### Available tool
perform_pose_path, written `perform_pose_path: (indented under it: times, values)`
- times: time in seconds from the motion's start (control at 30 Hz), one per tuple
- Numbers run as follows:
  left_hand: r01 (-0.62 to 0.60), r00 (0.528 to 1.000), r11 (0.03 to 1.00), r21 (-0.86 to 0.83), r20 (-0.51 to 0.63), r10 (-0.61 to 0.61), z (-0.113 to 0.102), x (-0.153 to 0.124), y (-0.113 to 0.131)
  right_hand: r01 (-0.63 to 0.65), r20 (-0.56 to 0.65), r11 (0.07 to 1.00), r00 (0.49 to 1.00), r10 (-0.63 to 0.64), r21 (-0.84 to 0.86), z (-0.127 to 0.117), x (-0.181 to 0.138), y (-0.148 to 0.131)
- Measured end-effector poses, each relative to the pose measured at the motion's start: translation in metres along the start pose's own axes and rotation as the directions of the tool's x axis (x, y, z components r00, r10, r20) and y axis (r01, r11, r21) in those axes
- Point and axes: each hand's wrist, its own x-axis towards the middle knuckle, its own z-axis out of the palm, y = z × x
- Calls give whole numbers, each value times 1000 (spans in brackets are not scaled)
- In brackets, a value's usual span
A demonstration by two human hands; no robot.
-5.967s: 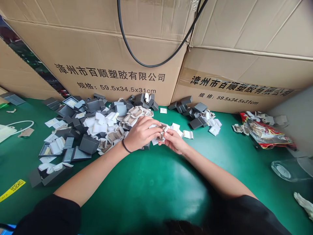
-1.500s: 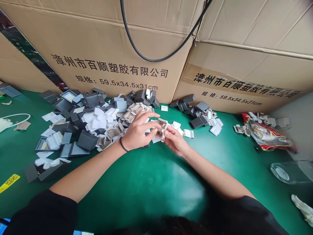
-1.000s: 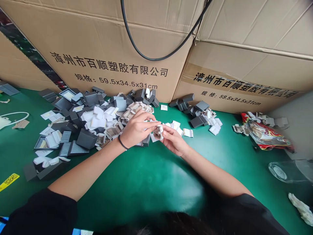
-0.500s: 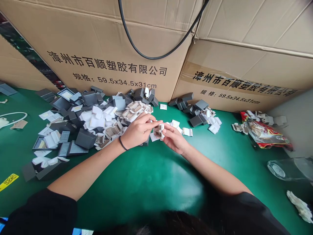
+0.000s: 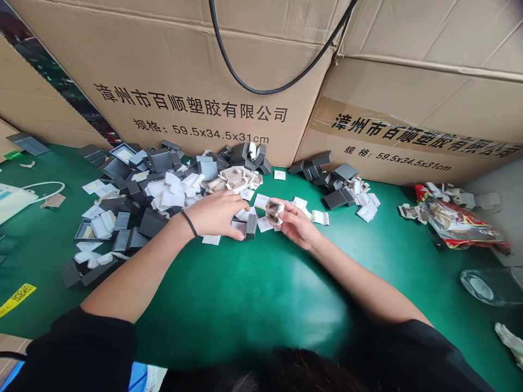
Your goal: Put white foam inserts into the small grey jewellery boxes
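A glossy green tabletop (image 5: 261,294) spreads beneath and around both hands. Beyond the hands stand brown cardboard cartons (image 5: 175,60) printed with black Chinese lettering, the seam between two of them lying behind the right hand. A broad heap of dark grey rectangular boxes (image 5: 152,222), mixed with white cards and folded pale card pieces, fills the surface left of the left hand and reaches behind it. A black cable (image 5: 261,92) hangs in a loop beyond and above the hands. Behind the right hand and a little to its right sits a smaller cluster of similar dark grey boxes (image 5: 335,198). Well to the right of that hand lies a red and clear plastic bag (image 5: 469,226), with a clear cup (image 5: 478,286) nearer the person.

The left hand (image 5: 216,213), with a thin black band (image 5: 189,222) on its wrist, holds its thumb and bent fingers apart, over the near edge of the heap. Just at its fingertips is a small dark grey open box (image 5: 250,226) with a white printed card inside; whether the hand touches it cannot be told. The right hand (image 5: 300,224) grips a small folded tray of white-and-brown card (image 5: 274,211) between thumb and fingers, raised with its hollow side showing. White paper cards (image 5: 300,203) lie behind and beside the right hand.
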Motion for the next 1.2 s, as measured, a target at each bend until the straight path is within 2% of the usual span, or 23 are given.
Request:
perform_pose_path:
  times: [0.13, 0.27, 0.53, 0.7, 0.97, 1.03, 1.2]
  values:
    - [47, 989, 991, 126, 131, -63, 13, 1, 11, -24, -34, 1000, 999, 25, 18, -4, 0, 1]
    - [70, 982, 975, 213, 158, -105, 17, 0, 14, -45, -54, 999, 997, 45, 14, -5, 1, 2]
    - [51, 991, 998, 41, 122, -56, 4, 0, 12, -5, -47, 1000, 999, 5, -6, -6, 2, 2]
    - [23, 996, 998, -65, 92, -17, 3, 1, 14, 42, -37, 998, 998, -44, -44, -6, 1, 2]
    - [-60, 998, 994, -93, 26, 62, 6, 2, 14, 112, -10, 992, 994, -113, -56, -11, 3, 4]
    - [-71, 996, 992, -107, 36, 76, 4, 2, 14, 116, -6, 992, 993, -116, -58, -12, 3, 4]
    - [-56, 984, 989, -138, 159, 78, 0, 4, 19, 52, 36, 996, 998, -50, -67, -10, 0, 2]
